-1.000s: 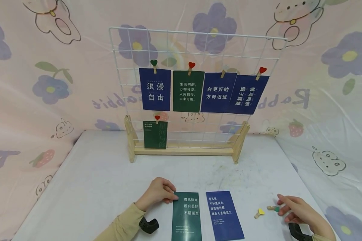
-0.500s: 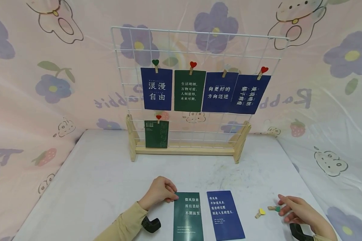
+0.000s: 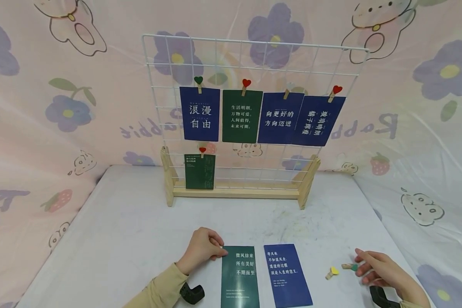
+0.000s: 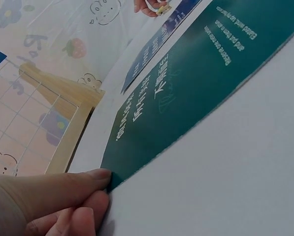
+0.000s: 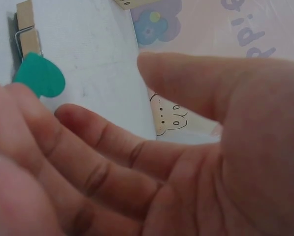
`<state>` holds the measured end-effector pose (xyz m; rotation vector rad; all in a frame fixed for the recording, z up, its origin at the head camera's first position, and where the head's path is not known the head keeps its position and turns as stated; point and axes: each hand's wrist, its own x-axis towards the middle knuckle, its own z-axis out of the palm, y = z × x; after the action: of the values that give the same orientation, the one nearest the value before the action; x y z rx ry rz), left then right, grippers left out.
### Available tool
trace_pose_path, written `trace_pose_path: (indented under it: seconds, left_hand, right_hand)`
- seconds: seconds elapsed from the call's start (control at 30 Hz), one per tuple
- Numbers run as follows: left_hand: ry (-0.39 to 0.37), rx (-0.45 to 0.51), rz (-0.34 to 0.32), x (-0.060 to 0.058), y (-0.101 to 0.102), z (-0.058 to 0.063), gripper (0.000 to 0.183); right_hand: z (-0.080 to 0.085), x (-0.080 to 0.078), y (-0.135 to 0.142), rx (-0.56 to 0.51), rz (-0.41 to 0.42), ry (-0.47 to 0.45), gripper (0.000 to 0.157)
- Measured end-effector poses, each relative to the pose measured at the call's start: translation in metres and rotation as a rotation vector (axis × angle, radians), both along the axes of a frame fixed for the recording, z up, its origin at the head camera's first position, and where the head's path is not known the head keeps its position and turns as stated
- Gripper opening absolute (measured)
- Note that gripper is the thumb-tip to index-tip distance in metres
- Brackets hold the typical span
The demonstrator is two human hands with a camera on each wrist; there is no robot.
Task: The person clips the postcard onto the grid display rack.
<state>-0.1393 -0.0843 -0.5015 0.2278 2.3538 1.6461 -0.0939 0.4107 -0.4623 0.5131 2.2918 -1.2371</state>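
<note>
My left hand (image 3: 201,251) pinches the upper left corner of a long green card (image 3: 238,278) with white writing; in the left wrist view the thumb lies over that corner. A blue card (image 3: 288,276) lies to its right, slightly slanted. Further right, my right hand (image 3: 385,271) is relaxed with the thumb apart from the fingers. Its fingertips are right at a wooden clothespin with a green heart (image 5: 41,76), holding nothing. Beside that lies a clothespin with a yellow heart (image 3: 332,273).
Behind the cards stands a white wire grid (image 3: 250,42) on a wooden base (image 3: 235,193). Several blue and green cards hang there from heart clothespins, such as a green card (image 3: 200,172) low on the left. A patterned cloth (image 3: 427,141) surrounds the white table (image 3: 119,226).
The view shifted a little between the first two frames. Both hands, the cards and the clothespins stay nearly where they were.
</note>
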Motion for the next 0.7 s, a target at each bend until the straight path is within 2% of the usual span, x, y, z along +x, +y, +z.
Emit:
trace_pose_path:
  seconds: [0.23, 0.53, 0.63, 0.7]
  left_hand:
    - [0.014, -0.018, 0.008, 0.001, 0.000, 0.000, 0.018]
    - [0.057, -0.001, 0.006, -0.004, -0.003, 0.007, 0.017]
    - [0.046, 0.019, 0.009, -0.007, -0.006, 0.010, 0.017]
    - [-0.002, 0.068, 0.004, -0.010, -0.007, 0.013, 0.017]
  right_hand:
    - [-0.002, -0.001, 0.000, -0.001, -0.013, -0.007, 0.062]
    - [-0.002, 0.000, 0.001, 0.010, -0.004, -0.006, 0.063]
    - [-0.002, 0.000, 0.001, 0.009, -0.007, -0.008, 0.062]
    - [-0.003, 0.000, 0.001, 0.009, -0.008, -0.009, 0.062]
